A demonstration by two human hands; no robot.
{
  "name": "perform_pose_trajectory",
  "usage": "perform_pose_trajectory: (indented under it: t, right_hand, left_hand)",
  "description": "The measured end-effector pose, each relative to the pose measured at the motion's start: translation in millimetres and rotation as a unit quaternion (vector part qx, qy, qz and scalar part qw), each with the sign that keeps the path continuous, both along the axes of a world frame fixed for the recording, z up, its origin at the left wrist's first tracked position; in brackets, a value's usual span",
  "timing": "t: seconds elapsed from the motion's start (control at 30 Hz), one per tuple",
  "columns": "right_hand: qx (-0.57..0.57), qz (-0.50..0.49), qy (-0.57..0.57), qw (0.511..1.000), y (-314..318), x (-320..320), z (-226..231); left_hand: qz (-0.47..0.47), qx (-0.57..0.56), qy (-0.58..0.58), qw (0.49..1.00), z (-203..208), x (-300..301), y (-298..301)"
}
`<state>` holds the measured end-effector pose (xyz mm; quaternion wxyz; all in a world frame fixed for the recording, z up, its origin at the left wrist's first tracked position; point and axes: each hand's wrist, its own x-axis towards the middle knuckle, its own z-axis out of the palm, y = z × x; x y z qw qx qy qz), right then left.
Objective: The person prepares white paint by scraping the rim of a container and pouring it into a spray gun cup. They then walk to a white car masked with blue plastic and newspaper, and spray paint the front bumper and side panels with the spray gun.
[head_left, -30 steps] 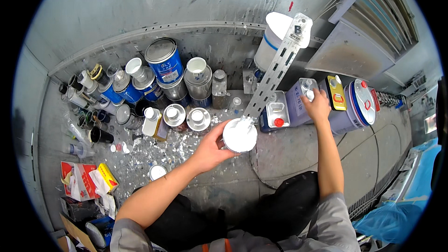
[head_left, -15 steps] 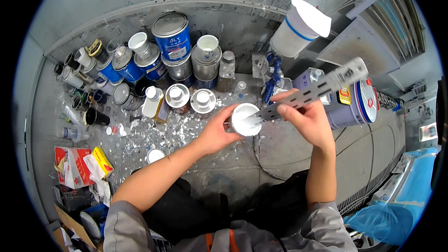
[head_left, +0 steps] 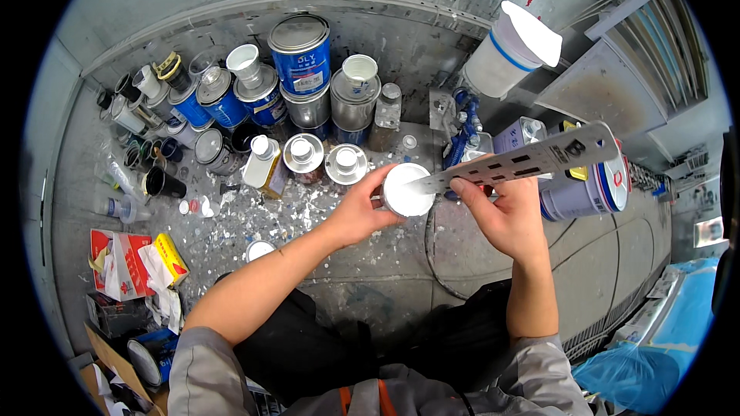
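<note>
Now the right hand has left the lilac rectangular can beyond its grip and is closed around a long, slotted, pale-grey strip, so both hands work at the small, round white cup just left of that grip. The left hand still wraps the cup, the strip's tip in its white contents; against half a second ago, the strip slants more shallowly, its broad face turned further into view.
</note>
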<state>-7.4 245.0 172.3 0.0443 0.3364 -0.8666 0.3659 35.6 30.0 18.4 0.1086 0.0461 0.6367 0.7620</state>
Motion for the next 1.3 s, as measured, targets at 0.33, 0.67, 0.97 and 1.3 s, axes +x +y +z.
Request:
perform_pose_trajectory:
  t: [0.33,0.67,0.97,1.3]
  right_hand:
    - [-0.05,-0.006,-0.011,0.999,-13,-2,-6]
    - [-0.041,-0.004,-0.013,0.999,-15,5,-7]
    - [-0.051,-0.023,0.042,0.998,-13,-1,-8]
    - [-0.037,-0.054,0.061,0.996,-13,-4,-8]
  left_hand:
    - [0.012,-0.006,-0.018,1.0,-2,0,0]
    - [0.031,0.004,-0.044,0.999,-7,-3,0]
    - [0.039,0.007,-0.033,0.999,-8,-3,-1]
    - [0.019,-0.008,-0.019,1.0,-8,-4,1]
